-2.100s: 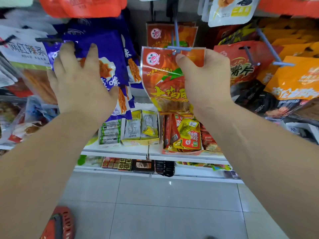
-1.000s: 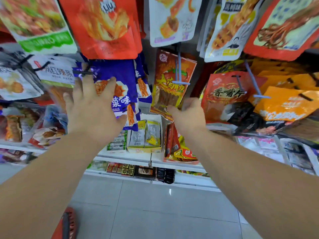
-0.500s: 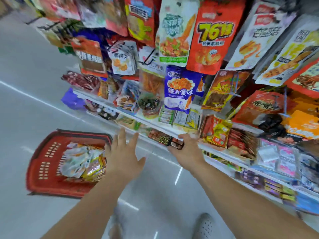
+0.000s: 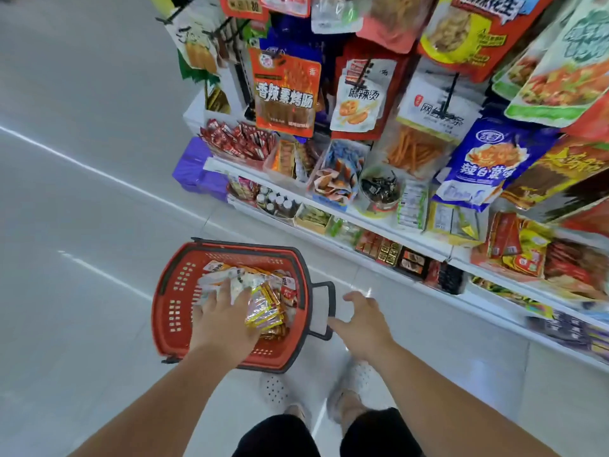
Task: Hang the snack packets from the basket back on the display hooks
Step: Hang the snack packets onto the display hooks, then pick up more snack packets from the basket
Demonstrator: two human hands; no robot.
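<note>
Two hands reached down over the floor [image 4: 82,192]. The left hand [image 4: 224,319] was inside the red basket [image 4: 168,291], lying on top of the pile of snack packets [image 4: 263,305]. Its fingers were spread over a white packet [image 4: 235,282] at the top of the pile. The fingertips sank in among the packets and were hidden, so I could not tell if the hand was gripping one or only touching it.

The right hand [image 4: 364,324] hung in the air just to the right of the basket, near its black handle [image 4: 329,308] but not touching it. Its fingers were loose and a little bent, and it held nothing.

Far above and ahead of both hands were the black hooks [image 4: 449,94], with many bags hanging from them. One big orange bag [image 4: 285,94] hung above the basket's far end. Most hooks were covered by the bags, so only a few black rods showed. The bags on the right were blurry and cut off at the edge. Under them, a white shelf [image 4: 230,168] held small boxes and tubs.

The basket's near corner was hidden behind the left arm. White shoes [image 4: 273,389] showed below the hands.
</note>
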